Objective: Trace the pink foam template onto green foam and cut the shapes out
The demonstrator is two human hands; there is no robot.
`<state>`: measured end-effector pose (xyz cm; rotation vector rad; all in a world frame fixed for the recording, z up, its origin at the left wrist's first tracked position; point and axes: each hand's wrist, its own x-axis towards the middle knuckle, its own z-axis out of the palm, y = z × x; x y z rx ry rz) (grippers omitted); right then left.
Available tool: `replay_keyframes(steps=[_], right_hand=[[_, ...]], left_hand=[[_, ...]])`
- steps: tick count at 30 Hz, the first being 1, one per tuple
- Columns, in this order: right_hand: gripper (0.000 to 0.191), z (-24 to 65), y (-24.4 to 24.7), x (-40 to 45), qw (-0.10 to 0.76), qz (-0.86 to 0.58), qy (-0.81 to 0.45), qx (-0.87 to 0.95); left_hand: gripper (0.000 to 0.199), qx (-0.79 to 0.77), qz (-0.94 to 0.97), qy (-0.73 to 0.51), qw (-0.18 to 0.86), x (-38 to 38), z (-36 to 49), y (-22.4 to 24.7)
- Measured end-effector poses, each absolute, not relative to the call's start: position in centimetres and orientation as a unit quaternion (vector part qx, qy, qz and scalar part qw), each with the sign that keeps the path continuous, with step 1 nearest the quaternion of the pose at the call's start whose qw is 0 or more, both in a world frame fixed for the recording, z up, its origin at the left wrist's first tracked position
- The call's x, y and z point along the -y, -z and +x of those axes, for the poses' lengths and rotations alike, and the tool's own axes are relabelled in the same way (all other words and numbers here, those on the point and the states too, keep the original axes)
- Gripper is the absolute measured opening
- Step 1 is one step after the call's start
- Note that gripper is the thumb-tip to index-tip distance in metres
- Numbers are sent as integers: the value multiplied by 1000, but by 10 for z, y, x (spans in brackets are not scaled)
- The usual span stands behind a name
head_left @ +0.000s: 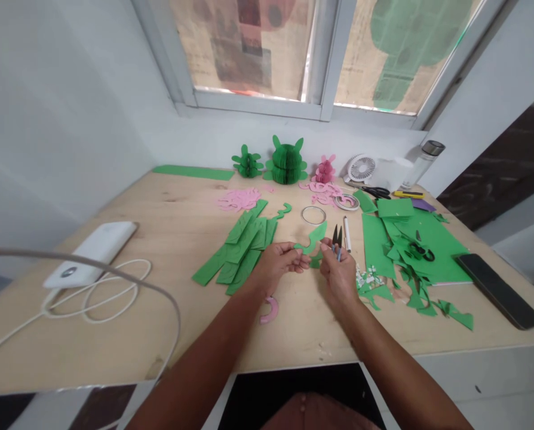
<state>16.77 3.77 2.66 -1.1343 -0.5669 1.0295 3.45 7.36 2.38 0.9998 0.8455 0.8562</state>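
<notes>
My left hand [285,260] is closed, its fingertips pinching a curved green paper cutout [317,235]. My right hand [340,272] grips small scissors [337,237], with the blades pointing away from me. Its thumb and forefinger are at the cutout's right edge; whether they pinch it too is hard to see. Left of my left hand lies a fanned pile of green paper strips [235,254] with faint drawn outlines. A pink curved cutout [270,310] rests below my left wrist. Farther back is a curly green cutout [285,210].
Green sheets and scraps [417,239] cover the right side, beside a dark phone [497,289]. A white pen [347,234] and a tape ring [313,215] lie ahead. Pink cutouts [239,199] and paper figures [287,162] are at the back. A cabled white device [90,254] sits left.
</notes>
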Motion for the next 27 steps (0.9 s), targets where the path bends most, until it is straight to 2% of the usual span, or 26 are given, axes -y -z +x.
replay_keyframes(steps=[10,16,27], right_hand=[[29,164,-13,-39,652,-551,-424,302],[31,165,-14,-39,652,-551,-423,303],[32,166,-13,-39,652,-550,-418,313]], left_hand=[[28,-374,455,-386,710,-72,36,-25],[32,-378,459,-380,708,-71,35,-27],[27,-374,445,-393,712,-74,36,-21]])
